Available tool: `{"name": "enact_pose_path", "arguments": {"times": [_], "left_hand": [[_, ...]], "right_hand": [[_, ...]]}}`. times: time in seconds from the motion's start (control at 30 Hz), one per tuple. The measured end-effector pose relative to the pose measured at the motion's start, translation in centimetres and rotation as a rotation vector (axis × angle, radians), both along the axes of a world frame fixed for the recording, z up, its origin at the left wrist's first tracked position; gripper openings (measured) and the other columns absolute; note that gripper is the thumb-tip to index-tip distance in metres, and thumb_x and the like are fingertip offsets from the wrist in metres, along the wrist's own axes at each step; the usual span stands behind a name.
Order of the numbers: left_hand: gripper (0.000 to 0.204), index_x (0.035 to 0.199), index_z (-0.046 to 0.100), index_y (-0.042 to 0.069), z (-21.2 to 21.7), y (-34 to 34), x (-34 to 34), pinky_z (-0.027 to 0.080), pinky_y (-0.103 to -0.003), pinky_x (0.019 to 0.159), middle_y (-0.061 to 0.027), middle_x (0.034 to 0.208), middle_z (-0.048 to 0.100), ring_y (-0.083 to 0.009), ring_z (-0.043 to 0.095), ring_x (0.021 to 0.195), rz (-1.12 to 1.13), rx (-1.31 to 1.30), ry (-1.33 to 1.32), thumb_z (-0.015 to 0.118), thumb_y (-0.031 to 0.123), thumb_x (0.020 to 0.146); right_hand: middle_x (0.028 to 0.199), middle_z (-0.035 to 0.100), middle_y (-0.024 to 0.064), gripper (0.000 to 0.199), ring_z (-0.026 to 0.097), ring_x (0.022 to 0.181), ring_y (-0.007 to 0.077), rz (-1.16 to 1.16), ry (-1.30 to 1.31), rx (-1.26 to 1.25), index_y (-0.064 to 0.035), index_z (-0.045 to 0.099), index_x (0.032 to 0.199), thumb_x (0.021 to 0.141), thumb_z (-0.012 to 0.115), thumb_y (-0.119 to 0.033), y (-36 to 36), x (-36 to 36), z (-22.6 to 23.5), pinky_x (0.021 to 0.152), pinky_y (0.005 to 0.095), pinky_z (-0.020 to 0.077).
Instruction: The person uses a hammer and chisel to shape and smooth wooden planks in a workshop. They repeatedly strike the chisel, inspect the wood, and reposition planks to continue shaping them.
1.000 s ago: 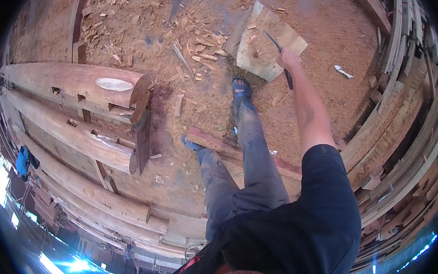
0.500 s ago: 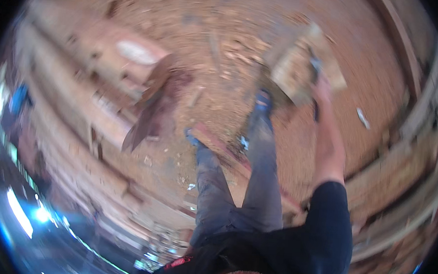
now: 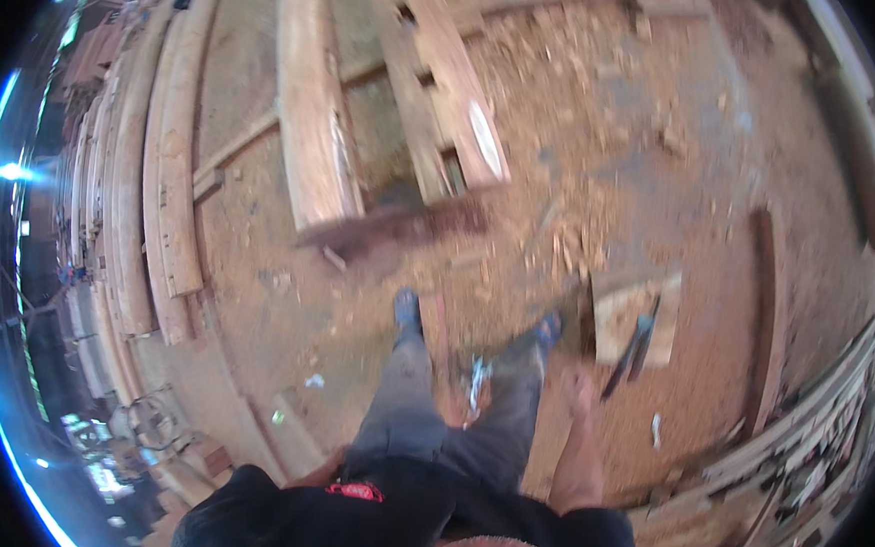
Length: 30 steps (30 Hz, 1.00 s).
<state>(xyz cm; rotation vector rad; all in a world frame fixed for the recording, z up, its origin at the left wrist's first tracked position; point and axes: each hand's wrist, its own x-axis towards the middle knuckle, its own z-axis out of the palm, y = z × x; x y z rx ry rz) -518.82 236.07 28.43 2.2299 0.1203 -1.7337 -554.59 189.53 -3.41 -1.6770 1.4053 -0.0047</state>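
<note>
My right hand [image 3: 581, 391] hangs low beside a squared wood block [image 3: 616, 305], apart from it. The hand is small and smeared, so its finger positions cannot be made out, and no tool shows in it. On the block's pale top lie two slim tools [image 3: 641, 343] with metal blades and dark handles, chisels by their look; one handle juts over the edge toward my hand. Of my left arm only a bit of skin [image 3: 323, 470] shows beside my hip. My left hand itself is hidden behind my body.
Two thick timbers, a left one [image 3: 312, 115] and a mortised one [image 3: 424, 82], end in front of my feet. Wood chips [image 3: 570, 232] litter the ground. Long beams [image 3: 175, 147] lie at the left, stacked boards [image 3: 799, 426] at the lower right. A plank [image 3: 767, 324] lies beyond the block.
My right hand has drawn back from the tools on the block, which now lie there. My view has turned, so the timbers appear farther ahead and the block lower.
</note>
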Motion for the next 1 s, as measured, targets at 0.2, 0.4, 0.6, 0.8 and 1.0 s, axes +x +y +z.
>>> {"name": "enact_pose_path", "arguments": {"times": [0.2,0.4,0.6,0.8,1.0], "left_hand": [[0.019,0.098,0.07,0.008,-4.2,4.3,7.7,0.048,-0.031,0.061,0.0006,0.077,0.063,-0.0114,0.059,0.07,0.094,-0.202,-0.081,0.065,0.026,0.102],[0.017,0.098,0.07,0.009,-5.6,5.5,13.5,0.048,-0.031,0.06,0.0009,0.076,0.062,-0.0109,0.058,0.07,0.301,-0.329,-0.29,0.065,0.025,0.102],[0.028,0.122,0.065,0.008,-5.7,-0.1,14.0,0.054,-0.032,0.077,0.0006,0.097,0.065,-0.0118,0.061,0.087,0.888,-0.438,-0.43,0.063,0.029,0.104],[0.037,0.122,0.069,-0.002,-5.6,-1.3,7.2,0.054,-0.032,0.088,-0.0084,0.104,0.073,-0.0183,0.068,0.097,0.812,-0.405,-0.614,0.066,0.029,0.102],[0.04,0.126,0.066,0.002,-6.2,7.8,5.5,0.054,-0.03,0.079,-0.008,0.105,0.072,-0.0146,0.067,0.089,1.357,-0.258,-0.447,0.062,0.035,0.105]], "right_hand": [[0.097,0.073,0.0119,0.039,0.07,0.072,0.0178,-0.122,0.092,0.399,0.0033,0.065,0.13,0.098,0.068,-0.02,4.9,13.0,12.4,0.06,0.033,0.0559],[0.094,0.074,0.0128,0.039,0.072,0.075,0.0201,0.225,-0.02,0.134,0.0013,0.068,0.125,0.097,0.069,-0.025,8.0,23.0,14.9,0.067,0.0357,0.0572],[0.071,0.066,0.0042,0.023,0.061,0.063,0.0125,0.472,0.006,0.254,-0.002,0.069,0.083,0.095,0.06,-0.019,3.3,30.7,20.4,0.058,0.0335,0.0495],[0.082,0.069,0.007,0.031,0.066,0.063,0.0156,0.349,0.041,0.326,-0.0007,0.066,0.117,0.099,0.066,-0.026,-3.6,31.2,23.9,0.053,0.0278,0.0533],[0.075,0.069,0.0071,0.031,0.063,0.057,0.0182,0.351,0.357,0.171,0.0026,0.071,0.103,0.097,0.069,-0.028,-4.4,34.2,25.5,0.052,0.033,0.0527]]}}
